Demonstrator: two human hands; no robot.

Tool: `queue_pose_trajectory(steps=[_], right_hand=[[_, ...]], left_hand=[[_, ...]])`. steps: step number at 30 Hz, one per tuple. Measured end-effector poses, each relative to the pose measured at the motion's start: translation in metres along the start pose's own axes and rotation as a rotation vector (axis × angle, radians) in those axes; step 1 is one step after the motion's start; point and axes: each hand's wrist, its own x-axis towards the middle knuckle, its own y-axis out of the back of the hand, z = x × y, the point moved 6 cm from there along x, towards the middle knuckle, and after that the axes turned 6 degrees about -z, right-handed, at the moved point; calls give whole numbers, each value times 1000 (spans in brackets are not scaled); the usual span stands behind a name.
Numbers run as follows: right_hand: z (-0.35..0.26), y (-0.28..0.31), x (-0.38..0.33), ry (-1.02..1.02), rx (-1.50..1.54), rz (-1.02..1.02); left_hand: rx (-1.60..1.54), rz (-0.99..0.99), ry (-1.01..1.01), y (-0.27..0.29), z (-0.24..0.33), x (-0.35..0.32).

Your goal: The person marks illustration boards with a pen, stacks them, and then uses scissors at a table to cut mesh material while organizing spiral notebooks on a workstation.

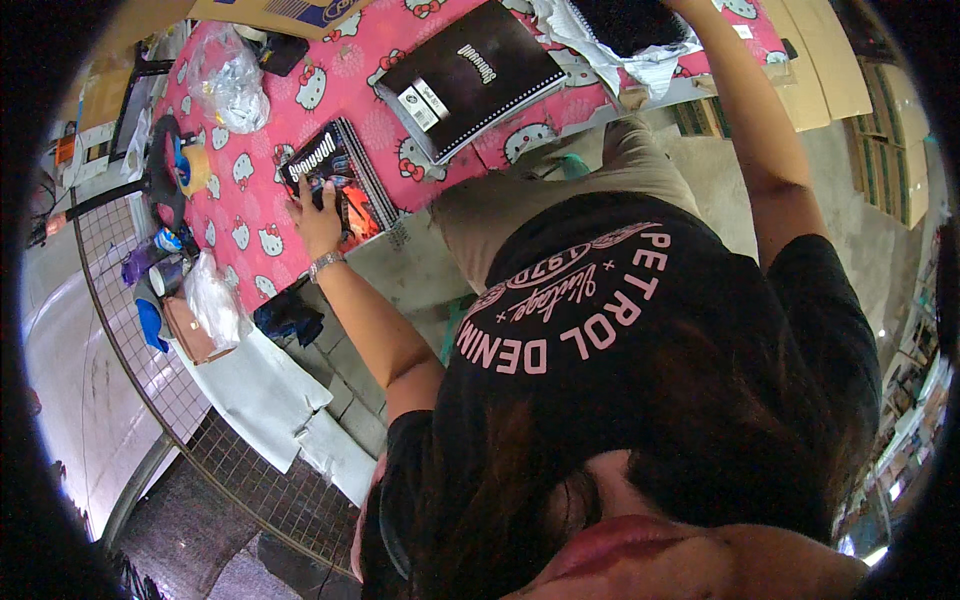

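Observation:
My left hand (318, 222) lies with fingers spread on the cover of a small spiral notebook (362, 205) with dark and orange-red artwork. That notebook seems to top a short stack at the table's near edge. To its right sits a larger black spiral notebook (470, 80), with a white label on its cover and apparently more beneath it. My right arm stretches to the upper right, where my right hand (686, 5) is mostly cut off by the picture's top edge. Beside it is a black, rough-textured item (630, 22) on crumpled white wrapping (655, 72); its kind is unclear.
A pink patterned cloth (270, 180) covers the table. Toward the left are a clear plastic bag (230, 85), a roll of tan tape (193, 170) and a brown pouch (192, 325). Cardboard boxes (890, 150) stand at the right, and a carton (285, 15) sits at the back.

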Motion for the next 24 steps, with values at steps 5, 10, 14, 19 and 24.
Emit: queue_pose_trajectory(steps=[5,10,14,19,24], right_hand=[[7,-10,12,-50,-83,-24],[1,-14,7,68,-129,92],[0,3,9,18,100,121],[23,20,6,-217,1029,207],[-22,47,-11,-208,1291,189]], left_hand=[[15,52,38,-4,-7,0],[12,113,94,-5,1,-4],[9,122,104,-2,-3,-7],[47,398,-176,26,85,-15],[26,333,-1001,28,303,-94]])
